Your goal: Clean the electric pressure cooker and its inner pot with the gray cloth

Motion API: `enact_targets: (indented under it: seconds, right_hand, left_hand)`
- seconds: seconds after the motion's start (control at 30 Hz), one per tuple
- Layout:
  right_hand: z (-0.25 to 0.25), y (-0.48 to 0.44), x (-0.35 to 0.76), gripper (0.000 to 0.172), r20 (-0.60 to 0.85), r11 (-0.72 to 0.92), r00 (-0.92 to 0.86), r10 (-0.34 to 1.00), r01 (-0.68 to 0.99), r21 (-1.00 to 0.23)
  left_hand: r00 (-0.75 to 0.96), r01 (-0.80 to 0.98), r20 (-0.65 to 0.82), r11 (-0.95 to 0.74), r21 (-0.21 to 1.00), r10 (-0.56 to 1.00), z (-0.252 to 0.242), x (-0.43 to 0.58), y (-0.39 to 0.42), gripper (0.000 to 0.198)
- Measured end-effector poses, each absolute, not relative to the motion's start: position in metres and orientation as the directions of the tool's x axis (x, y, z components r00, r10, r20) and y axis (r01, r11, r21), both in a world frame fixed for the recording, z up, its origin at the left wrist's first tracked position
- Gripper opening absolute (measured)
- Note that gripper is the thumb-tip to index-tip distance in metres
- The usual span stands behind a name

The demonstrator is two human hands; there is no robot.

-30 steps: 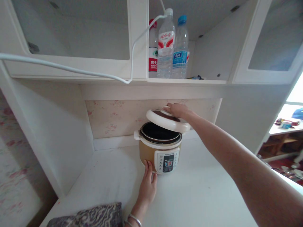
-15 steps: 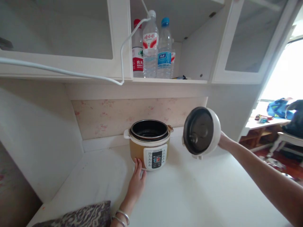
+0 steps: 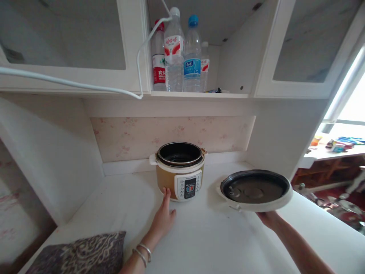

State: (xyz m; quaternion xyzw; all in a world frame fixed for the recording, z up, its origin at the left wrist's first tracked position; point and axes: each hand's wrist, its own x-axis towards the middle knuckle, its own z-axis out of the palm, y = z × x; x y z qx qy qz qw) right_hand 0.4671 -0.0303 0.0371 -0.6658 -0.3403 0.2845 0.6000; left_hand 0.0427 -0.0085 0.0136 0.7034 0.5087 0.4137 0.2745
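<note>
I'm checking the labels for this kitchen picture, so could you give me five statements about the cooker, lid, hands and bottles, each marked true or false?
1. The right hand holds the lid with its dark inner side facing up. True.
2. The left hand is inside the cooker. False: its fingertips are against the cooker's outer front.
3. The cooker's dark inner pot is uncovered. True.
4. The bracelets are on the right wrist. False: they are on the left wrist.
5. The blue-capped bottle stands right of the red-capped one. True.
</note>
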Motion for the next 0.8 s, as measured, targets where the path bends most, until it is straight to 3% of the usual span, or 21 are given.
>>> enact_targets:
  seconds: [0.17,0.27,0.47,0.6,0.73,0.8]
  right_hand:
    - [0.021,-0.033,0.464,0.024,0.024,0.066,0.576,0.817,-0.052,-0.997]
    - [0.010,-0.041,0.461,0.016,-0.022,-0.009,0.579,0.815,-0.026,-1.000]
    - [0.004,-0.046,0.455,0.018,-0.054,-0.101,0.601,0.797,0.045,-0.994]
    - [0.011,-0.048,0.453,0.016,-0.038,-0.096,0.584,0.811,0.070,-0.993]
    - [0.020,-0.056,0.448,0.022,-0.002,-0.067,0.570,0.822,0.094,-0.993]
    - [0.024,-0.060,0.445,0.026,0.007,-0.088,0.594,0.804,0.131,-0.988]
  left_hand:
    - [0.155,0.491,0.235,-0.281,0.825,0.960,0.021,0.052,-0.013,0.084]
    - [0.164,0.495,0.242,-0.292,0.818,0.956,0.021,0.050,-0.012,0.084]
    - [0.194,0.435,0.188,-0.256,0.863,0.963,0.031,0.041,-0.008,0.080]
    - [0.154,0.412,0.139,-0.192,0.891,0.978,0.080,0.033,-0.002,0.056]
    - [-0.017,0.386,0.232,-0.207,0.899,0.973,0.159,0.031,0.013,0.048]
    - [-0.074,0.408,0.205,-0.158,0.899,0.976,0.194,0.032,0.025,0.048]
